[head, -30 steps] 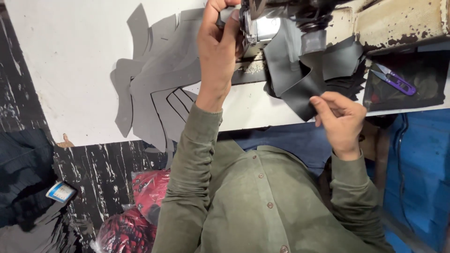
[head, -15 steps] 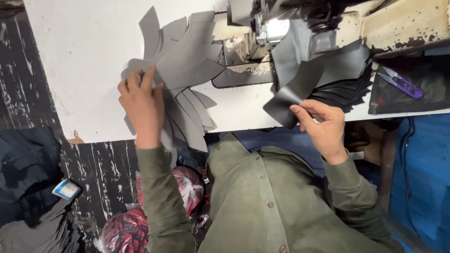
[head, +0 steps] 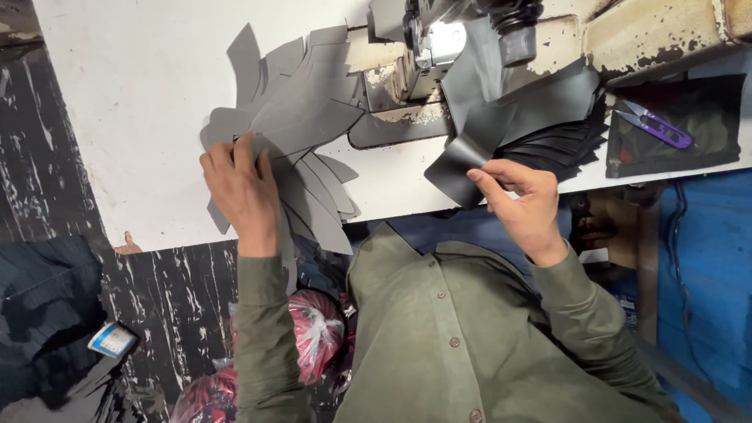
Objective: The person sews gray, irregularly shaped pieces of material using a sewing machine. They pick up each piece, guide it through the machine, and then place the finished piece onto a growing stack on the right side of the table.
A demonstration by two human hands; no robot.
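My left hand (head: 241, 192) lies flat on a fanned stack of grey cut pieces (head: 301, 117) on the white table (head: 133, 102), fingers curled over the stack's lower left edge. My right hand (head: 523, 200) pinches the corner of a black cut piece (head: 462, 160), which bends up toward the sewing machine (head: 446, 35). More black pieces (head: 560, 117) are heaped beside the machine, behind the held one.
Purple thread snips (head: 658, 129) rest on a dark cloth at the table's right. Below the table edge sit a red and white bag (head: 313, 333), dark fabric (head: 47, 313) at the left and a blue surface (head: 705, 258) at the right.
My left hand came down from the machine head to the grey stack and has slid lower on it. My right hand has lifted the black piece slightly.
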